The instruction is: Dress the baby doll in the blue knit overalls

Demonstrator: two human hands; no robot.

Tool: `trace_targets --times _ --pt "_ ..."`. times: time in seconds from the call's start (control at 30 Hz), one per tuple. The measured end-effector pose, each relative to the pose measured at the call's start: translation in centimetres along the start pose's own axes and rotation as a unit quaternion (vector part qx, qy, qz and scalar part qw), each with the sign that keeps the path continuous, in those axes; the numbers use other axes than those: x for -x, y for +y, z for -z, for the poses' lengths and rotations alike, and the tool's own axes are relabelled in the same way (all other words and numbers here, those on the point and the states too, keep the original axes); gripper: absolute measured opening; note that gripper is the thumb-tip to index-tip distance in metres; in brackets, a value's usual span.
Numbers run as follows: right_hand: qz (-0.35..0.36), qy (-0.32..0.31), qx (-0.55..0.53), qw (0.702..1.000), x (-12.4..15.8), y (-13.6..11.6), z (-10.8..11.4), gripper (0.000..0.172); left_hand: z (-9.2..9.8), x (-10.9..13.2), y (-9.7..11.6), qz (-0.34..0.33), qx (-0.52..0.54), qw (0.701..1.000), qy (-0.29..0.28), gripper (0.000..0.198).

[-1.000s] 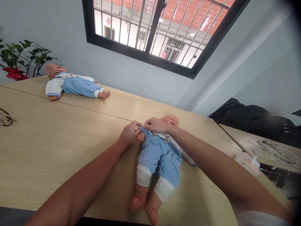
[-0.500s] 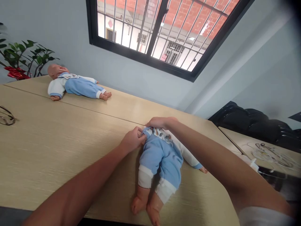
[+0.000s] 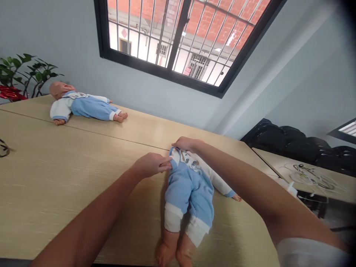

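A baby doll [image 3: 190,187] in blue-and-white clothes lies on its back on the table, feet toward me. My left hand [image 3: 151,165] pinches the doll's sleeve at its blue cuff [image 3: 174,164], on the doll's left-hand side as I see it. Bent over the doll's shoulder, my right hand [image 3: 187,144] grips the clothing near the top of that sleeve; its fingertips are partly hidden. My right hand and forearm cover the doll's head. The other white sleeve [image 3: 218,181] stretches out below my right forearm.
A second doll [image 3: 90,105], dressed alike, lies at the back left of the wooden table [image 3: 69,159]. Glasses [image 3: 3,148] sit at the left edge. Coiled cables [image 3: 314,176] lie on another table at right, before black chairs [image 3: 286,139]. A potted plant [image 3: 30,72] stands back left.
My left hand has shifted slightly left, its fingers straighter at the cuff, and the sleeve shows more. My right hand stays at the shoulder. The camera view has moved a little.
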State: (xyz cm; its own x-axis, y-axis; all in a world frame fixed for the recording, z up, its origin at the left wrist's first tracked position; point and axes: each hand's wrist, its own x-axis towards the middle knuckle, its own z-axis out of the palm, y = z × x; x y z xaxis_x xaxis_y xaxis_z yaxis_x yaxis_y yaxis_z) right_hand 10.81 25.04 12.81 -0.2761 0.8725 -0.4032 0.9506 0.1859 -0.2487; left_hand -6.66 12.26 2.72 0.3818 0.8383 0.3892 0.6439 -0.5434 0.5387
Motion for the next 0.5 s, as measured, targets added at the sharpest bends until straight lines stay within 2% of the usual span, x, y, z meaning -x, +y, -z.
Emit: trace_targets --times 0.1,0.17,0.23,0.37,0.5 --pt "-0.034 0.039 0.041 0.998 -0.1 0.9 0.0 0.037 1.4 0.5 -0.3 0.018 0.068 0.997 -0.045 0.042" --pt "-0.051 0.064 0.061 0.995 0.1 1.7 0.2 0.037 2.2 0.8 -0.8 0.069 0.152 0.984 -0.063 0.047" --pt "-0.067 0.083 0.072 0.992 0.3 2.6 0.6 0.034 2.7 1.1 -1.8 0.132 0.245 0.958 -0.07 0.053" --pt "-0.084 0.085 0.05 0.992 1.3 4.7 1.3 0.03 2.3 1.5 -4.0 0.212 0.364 0.905 -0.066 0.061" --pt "-0.075 0.059 -0.031 0.995 2.7 6.0 0.8 0.03 1.1 1.5 -5.2 0.245 0.399 0.881 -0.066 0.062"
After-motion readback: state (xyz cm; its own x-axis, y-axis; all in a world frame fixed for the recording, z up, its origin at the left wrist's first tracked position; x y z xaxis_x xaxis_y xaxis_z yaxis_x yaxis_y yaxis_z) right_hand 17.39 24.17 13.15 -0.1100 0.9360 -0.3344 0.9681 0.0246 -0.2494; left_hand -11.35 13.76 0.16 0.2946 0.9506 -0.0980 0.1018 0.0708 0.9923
